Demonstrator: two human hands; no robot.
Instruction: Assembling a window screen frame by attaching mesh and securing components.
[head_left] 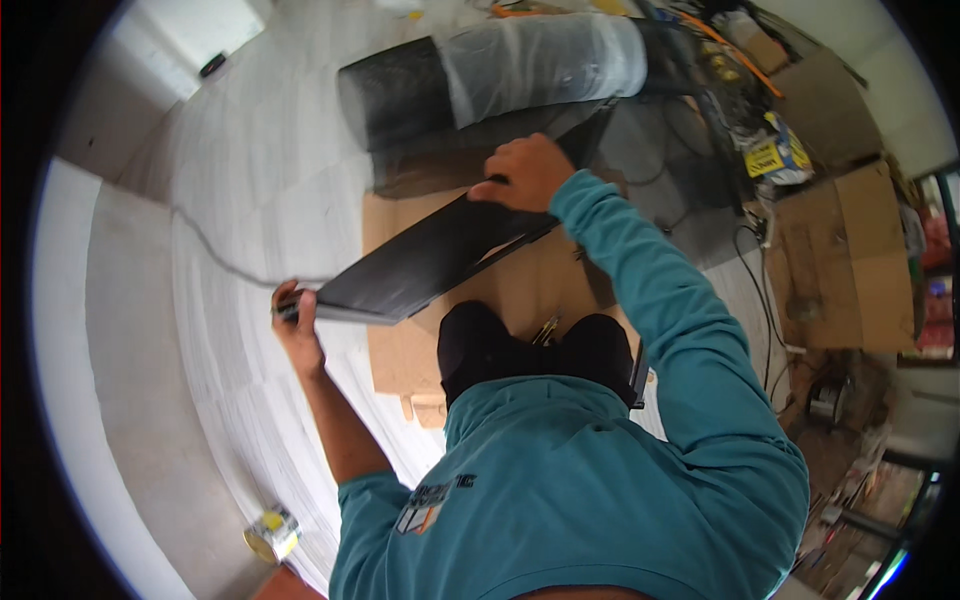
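Observation:
A long black panel with a thin frame-like edge [410,262] is held tilted in front of me, above a cardboard sheet [390,355] on the floor. My left hand [300,325] is closed around its near left corner. My right hand [525,175] grips the upper edge farther along, thumb on the near face and fingers over the top. The panel's far end runs up behind my right hand toward dark see-through mesh [665,140] spread on the floor. Between my knees lies a small tool with yellow on it [546,330], its kind unclear.
Beyond the panel lies a thick black roll partly wrapped in clear plastic [545,70]. To the right stand an opened cardboard box [845,260], a yellow-and-white bag [778,150], loose cables [765,310] and clutter. A can [272,533] sits on the floor at lower left.

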